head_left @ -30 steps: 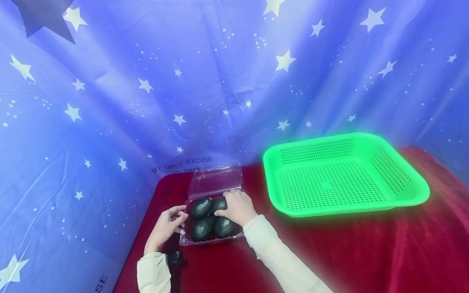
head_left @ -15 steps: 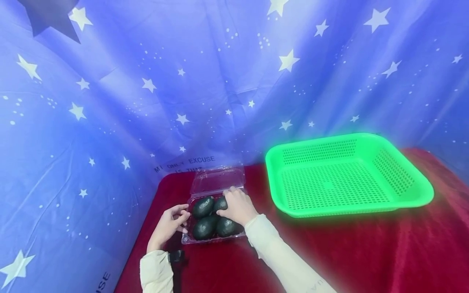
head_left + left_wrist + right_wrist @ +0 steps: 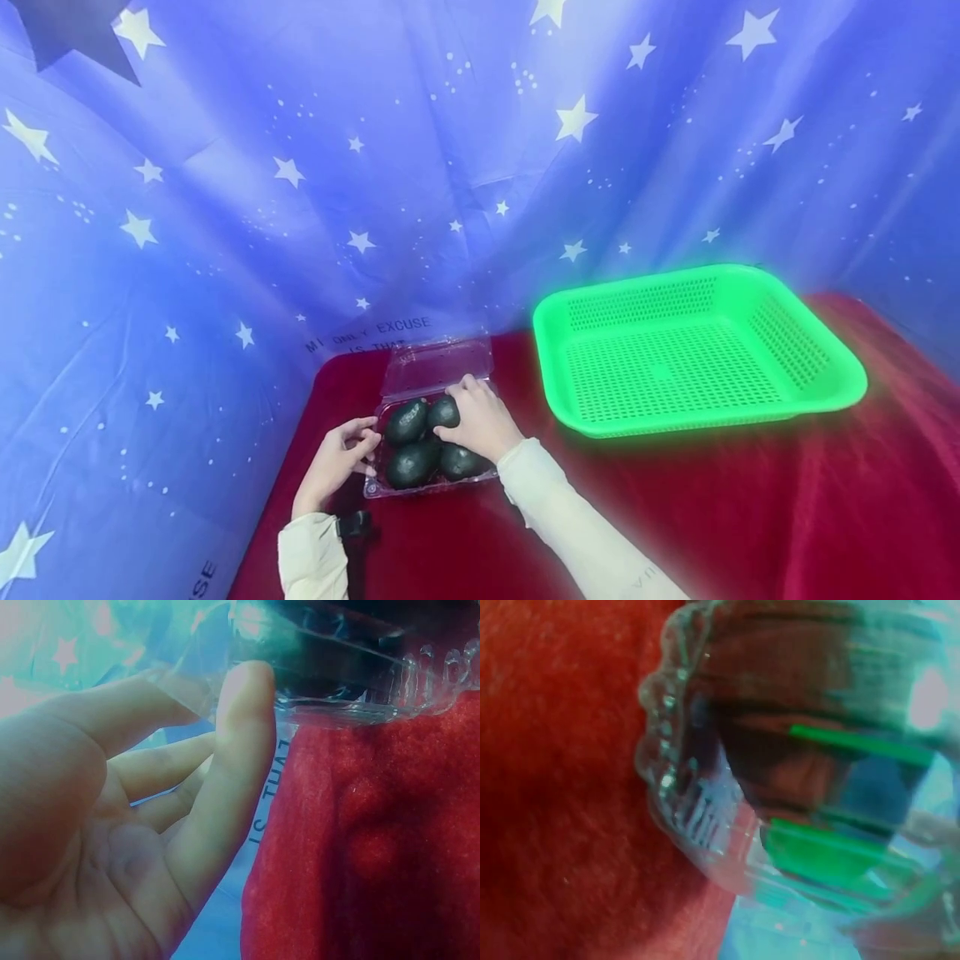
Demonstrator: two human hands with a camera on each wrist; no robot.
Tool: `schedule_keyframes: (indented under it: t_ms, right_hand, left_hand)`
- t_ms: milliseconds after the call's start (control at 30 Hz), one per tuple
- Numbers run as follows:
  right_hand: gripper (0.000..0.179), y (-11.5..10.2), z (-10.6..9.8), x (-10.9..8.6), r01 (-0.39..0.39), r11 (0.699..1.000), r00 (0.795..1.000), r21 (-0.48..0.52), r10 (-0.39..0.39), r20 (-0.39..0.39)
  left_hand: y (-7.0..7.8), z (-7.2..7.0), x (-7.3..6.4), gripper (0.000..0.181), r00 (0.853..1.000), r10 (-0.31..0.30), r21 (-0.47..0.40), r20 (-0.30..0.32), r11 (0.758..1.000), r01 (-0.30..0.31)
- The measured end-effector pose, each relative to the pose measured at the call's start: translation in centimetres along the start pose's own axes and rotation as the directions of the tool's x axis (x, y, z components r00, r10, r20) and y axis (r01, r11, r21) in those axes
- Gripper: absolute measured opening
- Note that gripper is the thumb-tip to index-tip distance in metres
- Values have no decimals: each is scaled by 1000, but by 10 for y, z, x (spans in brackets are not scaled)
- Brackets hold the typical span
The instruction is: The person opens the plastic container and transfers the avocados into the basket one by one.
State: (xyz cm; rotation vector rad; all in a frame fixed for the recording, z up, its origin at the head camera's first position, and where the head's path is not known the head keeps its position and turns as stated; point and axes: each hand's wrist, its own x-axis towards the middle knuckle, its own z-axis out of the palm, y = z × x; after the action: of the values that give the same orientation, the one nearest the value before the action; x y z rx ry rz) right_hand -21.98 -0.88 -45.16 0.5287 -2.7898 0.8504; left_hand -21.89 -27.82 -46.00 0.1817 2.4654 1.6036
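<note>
A clear plastic clamshell box point(image 3: 431, 492) stands open on the red cloth, its lid point(image 3: 438, 367) folded back. Several dark green avocados point(image 3: 413, 464) lie in it in two rows. My right hand point(image 3: 483, 419) reaches in from the right and grips the back right avocado point(image 3: 442, 412), thumb in front, fingers behind. At the box's left side my left hand point(image 3: 337, 458) pinches the rim; in the left wrist view the thumb point(image 3: 247, 727) overlaps the clear plastic edge point(image 3: 337, 716). The right wrist view shows the ridged box wall point(image 3: 664, 742) close up, with the right fingers hidden.
A bright green perforated basket point(image 3: 675, 367) sits to the right of the box, with nothing in it. The red-covered table point(image 3: 720, 508) runs back to a blue curtain point(image 3: 420, 208) with white stars, which also hangs along the left side.
My right hand has shifted slightly left and toward the back with its avocado, and more of that fruit shows. The left hand stays at the rim. The whole head view has swayed a little.
</note>
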Motion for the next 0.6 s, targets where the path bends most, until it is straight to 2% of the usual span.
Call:
schedule_keyframes:
  t_ms: [333, 600]
  right_hand:
    - [60, -4, -17, 1, 32, 999, 999, 30, -31, -42]
    - [57, -4, -26, -4, 37, 998, 996, 59, -31, -87]
  left_hand:
    - [11, -1, -3, 46, 1000, 6, 14, 3, 1000, -6]
    - [11, 1, -6, 47, 1000, -7, 4, 10, 1000, 7]
